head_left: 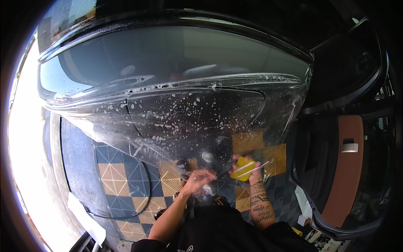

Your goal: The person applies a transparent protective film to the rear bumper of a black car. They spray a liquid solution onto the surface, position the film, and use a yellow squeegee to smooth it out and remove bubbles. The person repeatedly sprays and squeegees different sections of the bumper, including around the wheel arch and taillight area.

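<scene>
Film (pixel 268 126): clear, wet, foam-flecked over black door (pixel 189 109) | left hand (pixel 197 179): fingers curled, pinching film's lower edge | right hand (pixel 247 168): fist gripping yellow squeegee (pixel 242 169), tattooed forearm upright

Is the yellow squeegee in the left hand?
No, the right hand grips the yellow squeegee; the left hand pinches the clear film.
</scene>
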Tool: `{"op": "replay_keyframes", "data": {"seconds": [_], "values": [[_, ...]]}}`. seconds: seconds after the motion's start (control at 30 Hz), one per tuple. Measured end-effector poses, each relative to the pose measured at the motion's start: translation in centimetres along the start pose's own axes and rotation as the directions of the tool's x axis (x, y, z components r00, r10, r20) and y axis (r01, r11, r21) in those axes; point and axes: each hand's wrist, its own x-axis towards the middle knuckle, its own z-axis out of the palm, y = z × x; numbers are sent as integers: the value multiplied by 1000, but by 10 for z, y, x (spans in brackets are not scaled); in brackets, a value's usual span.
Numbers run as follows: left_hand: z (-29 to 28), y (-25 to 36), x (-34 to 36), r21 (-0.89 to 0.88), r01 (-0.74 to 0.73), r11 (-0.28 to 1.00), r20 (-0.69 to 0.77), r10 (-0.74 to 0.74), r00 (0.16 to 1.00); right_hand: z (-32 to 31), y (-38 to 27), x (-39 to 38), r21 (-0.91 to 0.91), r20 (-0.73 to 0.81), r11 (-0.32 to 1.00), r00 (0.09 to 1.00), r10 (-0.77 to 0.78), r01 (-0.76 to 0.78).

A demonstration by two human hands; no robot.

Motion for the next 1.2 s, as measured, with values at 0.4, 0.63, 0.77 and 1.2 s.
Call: {"op": "replay_keyframes", "data": {"seconds": [0.4, 0.63, 0.77, 1.2], "values": [[-12, -56, 55, -291, -256, 922, -201, 203, 958, 11, -52, -27, -889, -238, 456, 888, -392, -37], [11, -51, 56, -580, -431, 691, -328, 286, 900, -4, -43, -11, -999, 19, -46, 722, -692, -19], [1, -61, 65, -506, -435, 745, -383, 258, 887, -26, -40, -2, -1000, 4, -4, 671, -742, 1], [-5, -42, 127, -365, -435, 823, -586, 159, 794, -41, -68, 64, -983, 74, -153, 542, -837, -103]]}}
